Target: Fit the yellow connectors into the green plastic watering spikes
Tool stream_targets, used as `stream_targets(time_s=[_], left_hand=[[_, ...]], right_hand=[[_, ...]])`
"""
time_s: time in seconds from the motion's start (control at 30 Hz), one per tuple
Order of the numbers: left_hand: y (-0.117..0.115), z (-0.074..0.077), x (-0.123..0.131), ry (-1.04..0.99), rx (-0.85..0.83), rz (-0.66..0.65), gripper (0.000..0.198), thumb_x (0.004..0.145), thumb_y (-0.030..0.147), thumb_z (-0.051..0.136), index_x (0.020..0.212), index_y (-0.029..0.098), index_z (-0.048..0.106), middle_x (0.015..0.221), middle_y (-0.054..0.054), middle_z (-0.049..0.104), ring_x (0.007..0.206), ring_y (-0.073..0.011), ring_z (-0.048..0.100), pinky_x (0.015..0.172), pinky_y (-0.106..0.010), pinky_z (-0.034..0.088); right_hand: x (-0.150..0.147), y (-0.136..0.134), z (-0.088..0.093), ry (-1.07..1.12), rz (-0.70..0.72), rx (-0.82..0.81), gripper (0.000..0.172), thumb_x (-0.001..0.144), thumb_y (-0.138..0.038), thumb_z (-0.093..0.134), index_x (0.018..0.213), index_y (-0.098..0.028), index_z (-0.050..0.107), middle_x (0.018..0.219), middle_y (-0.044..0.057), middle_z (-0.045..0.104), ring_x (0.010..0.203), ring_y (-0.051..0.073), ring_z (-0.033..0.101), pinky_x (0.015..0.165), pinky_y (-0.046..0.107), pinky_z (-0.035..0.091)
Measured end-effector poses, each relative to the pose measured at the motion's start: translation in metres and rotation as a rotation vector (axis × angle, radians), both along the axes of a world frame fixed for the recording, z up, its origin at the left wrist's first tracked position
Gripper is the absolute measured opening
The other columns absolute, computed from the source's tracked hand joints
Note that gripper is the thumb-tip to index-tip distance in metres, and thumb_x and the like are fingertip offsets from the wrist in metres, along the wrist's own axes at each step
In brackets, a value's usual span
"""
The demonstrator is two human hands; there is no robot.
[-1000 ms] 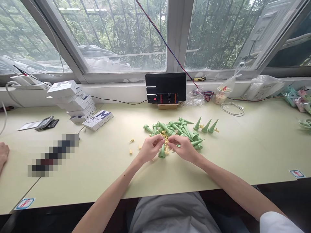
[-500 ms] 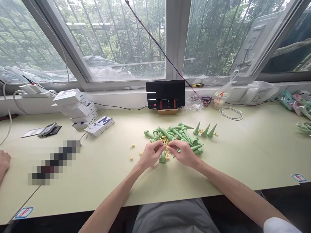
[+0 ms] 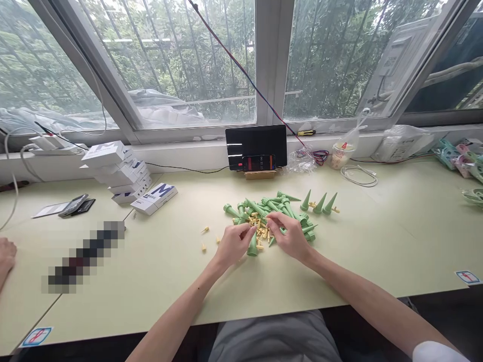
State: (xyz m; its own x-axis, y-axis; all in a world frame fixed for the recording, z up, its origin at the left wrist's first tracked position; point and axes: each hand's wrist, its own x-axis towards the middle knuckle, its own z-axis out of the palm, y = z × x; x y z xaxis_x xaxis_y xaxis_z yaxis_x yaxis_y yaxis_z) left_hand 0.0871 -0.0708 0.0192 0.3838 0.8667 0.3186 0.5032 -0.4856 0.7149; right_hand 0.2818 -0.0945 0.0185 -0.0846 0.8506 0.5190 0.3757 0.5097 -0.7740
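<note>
A heap of green plastic cone spikes (image 3: 281,208) lies on the pale green table (image 3: 362,236), mixed with small yellow pegs (image 3: 261,232). My left hand (image 3: 233,245) is closed in a pinch at the heap's near edge, beside a green cone (image 3: 252,245) that stands on its wide end; what its fingers grip is too small to make out. My right hand (image 3: 289,236) is curled over the pile, fingertips pinching among the yellow pegs and cones. Three upright cones (image 3: 320,202) stand in a row right of the heap.
Loose yellow pegs (image 3: 204,238) lie left of the hands. A phone on a stand before a dark tablet (image 3: 256,146) sits behind the heap. White boxes (image 3: 121,171) are stacked at the left, a cup (image 3: 340,153) and cable (image 3: 358,175) at the right. Another person's hand (image 3: 5,254) rests far left.
My hands, which met in a pinch at the heap's front, have drawn slightly apart; the right hand now reaches into the pegs. The camera tilted down a little.
</note>
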Motion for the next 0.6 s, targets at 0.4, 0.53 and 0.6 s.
stream_targets(time_s=[0.4, 0.53, 0.6], left_hand=[[-0.0043, 0.0038, -0.0009, 0.151, -0.050, 0.004, 0.014, 0.086, 0.031, 0.056, 0.096, 0.021, 0.055, 0.054, 0.009, 0.043, 0.049, -0.0106, 0.040, 0.053, -0.023, 0.032], [-0.0037, 0.0051, -0.0001, 0.187, -0.059, 0.051, 0.018, 0.084, 0.036, 0.058, 0.080, 0.021, 0.050, 0.056, 0.007, 0.045, 0.052, -0.0116, 0.042, 0.054, -0.024, 0.032], [-0.0037, 0.0053, 0.0002, 0.196, -0.045, 0.068, 0.027, 0.083, 0.039, 0.059, 0.070, 0.020, 0.044, 0.060, 0.004, 0.048, 0.056, -0.0123, 0.044, 0.055, -0.025, 0.032]], right_hand=[[-0.0024, -0.0021, 0.0026, 0.016, 0.011, 0.016, 0.011, 0.098, -0.028, 0.051, 0.094, -0.021, 0.059, 0.080, 0.003, 0.063, 0.066, 0.016, 0.059, 0.064, 0.030, 0.052], [-0.0025, -0.0018, 0.0022, 0.010, 0.010, 0.026, 0.010, 0.098, -0.027, 0.052, 0.094, -0.021, 0.059, 0.079, 0.002, 0.063, 0.065, 0.016, 0.058, 0.063, 0.030, 0.052], [-0.0022, -0.0018, 0.0024, 0.013, 0.010, 0.030, 0.011, 0.098, -0.028, 0.052, 0.094, -0.021, 0.059, 0.080, 0.003, 0.063, 0.065, 0.016, 0.058, 0.063, 0.030, 0.052]])
